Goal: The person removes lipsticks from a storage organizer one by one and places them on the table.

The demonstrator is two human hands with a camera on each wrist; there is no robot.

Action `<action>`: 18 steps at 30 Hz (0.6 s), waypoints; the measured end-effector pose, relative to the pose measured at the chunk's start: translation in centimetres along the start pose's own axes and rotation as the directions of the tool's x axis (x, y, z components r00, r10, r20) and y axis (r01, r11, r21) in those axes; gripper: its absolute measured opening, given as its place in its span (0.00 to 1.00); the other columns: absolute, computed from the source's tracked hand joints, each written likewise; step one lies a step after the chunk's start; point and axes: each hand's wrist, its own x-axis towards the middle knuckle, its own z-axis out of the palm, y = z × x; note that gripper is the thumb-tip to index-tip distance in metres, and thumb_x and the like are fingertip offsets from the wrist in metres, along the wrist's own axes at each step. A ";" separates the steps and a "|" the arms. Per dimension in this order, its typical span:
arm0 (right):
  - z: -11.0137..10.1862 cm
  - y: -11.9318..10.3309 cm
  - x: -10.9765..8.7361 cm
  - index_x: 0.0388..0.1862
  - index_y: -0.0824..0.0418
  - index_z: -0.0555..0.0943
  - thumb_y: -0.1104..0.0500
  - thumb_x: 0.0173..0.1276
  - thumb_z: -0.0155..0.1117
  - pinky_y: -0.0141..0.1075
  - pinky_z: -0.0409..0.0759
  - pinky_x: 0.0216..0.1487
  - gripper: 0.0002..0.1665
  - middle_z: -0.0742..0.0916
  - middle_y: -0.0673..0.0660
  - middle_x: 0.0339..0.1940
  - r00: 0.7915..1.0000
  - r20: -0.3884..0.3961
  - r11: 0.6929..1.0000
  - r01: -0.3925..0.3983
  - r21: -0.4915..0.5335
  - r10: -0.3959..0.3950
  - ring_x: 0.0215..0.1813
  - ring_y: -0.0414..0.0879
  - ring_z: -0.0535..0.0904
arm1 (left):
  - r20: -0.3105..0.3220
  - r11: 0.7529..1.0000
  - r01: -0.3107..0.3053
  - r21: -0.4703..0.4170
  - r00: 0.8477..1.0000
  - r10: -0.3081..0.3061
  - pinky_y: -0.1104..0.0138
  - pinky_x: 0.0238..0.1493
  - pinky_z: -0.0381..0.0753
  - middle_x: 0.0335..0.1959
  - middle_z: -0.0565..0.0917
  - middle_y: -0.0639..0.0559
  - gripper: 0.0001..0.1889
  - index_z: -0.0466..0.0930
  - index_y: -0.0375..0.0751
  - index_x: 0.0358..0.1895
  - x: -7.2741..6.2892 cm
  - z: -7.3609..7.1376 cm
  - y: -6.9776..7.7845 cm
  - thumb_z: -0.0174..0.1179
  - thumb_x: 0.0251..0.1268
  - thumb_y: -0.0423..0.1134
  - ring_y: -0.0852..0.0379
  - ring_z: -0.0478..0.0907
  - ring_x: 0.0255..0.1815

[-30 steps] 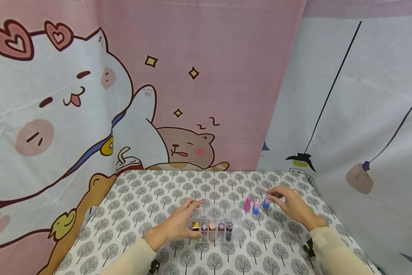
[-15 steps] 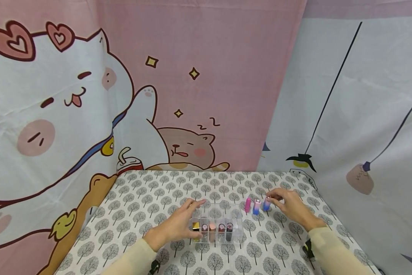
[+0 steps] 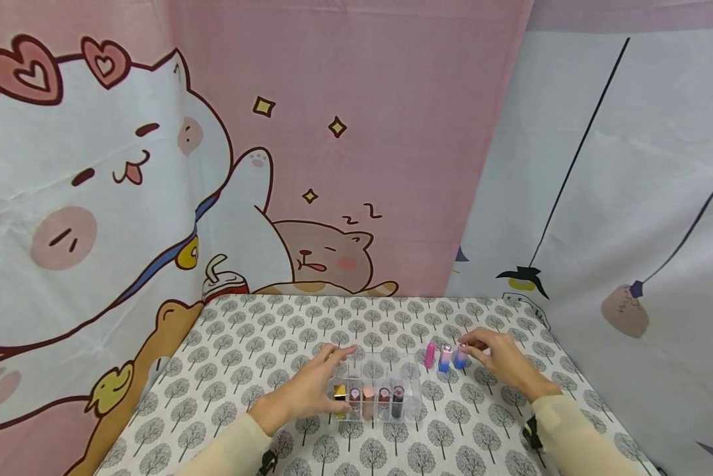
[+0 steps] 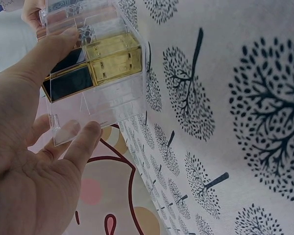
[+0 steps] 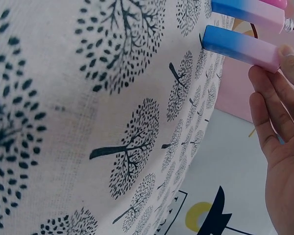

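My left hand (image 3: 302, 390) holds the left end of a clear plastic lipstick organizer (image 3: 412, 404), thumb in front and fingers behind. In the left wrist view, a black-and-gold lipstick (image 4: 112, 63) stands inside it beside the thumb. Several more lipsticks (image 3: 368, 403) fill slots in a row. On the right, my right hand (image 3: 499, 360) pinches the pink top of a blue-to-pink lipstick (image 5: 240, 48) between thumb and fingers; it stands upright at the tablecloth. A matching lipstick (image 3: 445, 359) is close to its left, and a bright pink lipstick (image 3: 430, 356) stands beyond that one.
A white tablecloth (image 3: 243, 370) with grey tree prints covers the table. Behind it hangs a pink curtain (image 3: 415, 165) with cartoon cats, and a pale drape (image 3: 659, 198) closes off the right side.
The pinched lipstick and the right hand have shifted very slightly left, closer to the matching lipstick. The left hand keeps its place at the organizer.
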 end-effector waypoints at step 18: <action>-0.2 0.0 -0.1 0.59 0.52 0.94 0.63 0.78 0.82 0.32 0.95 0.48 0.14 0.97 0.43 0.48 0.998 0.042 0.998 -0.053 0.040 0.052 0.46 0.38 0.94 | -0.002 1.000 0.000 0.002 1.000 0.000 0.63 0.59 0.95 0.77 0.77 0.45 0.66 0.55 0.69 0.96 0.1 0.1 -0.1 0.91 0.58 0.50 0.63 0.82 0.47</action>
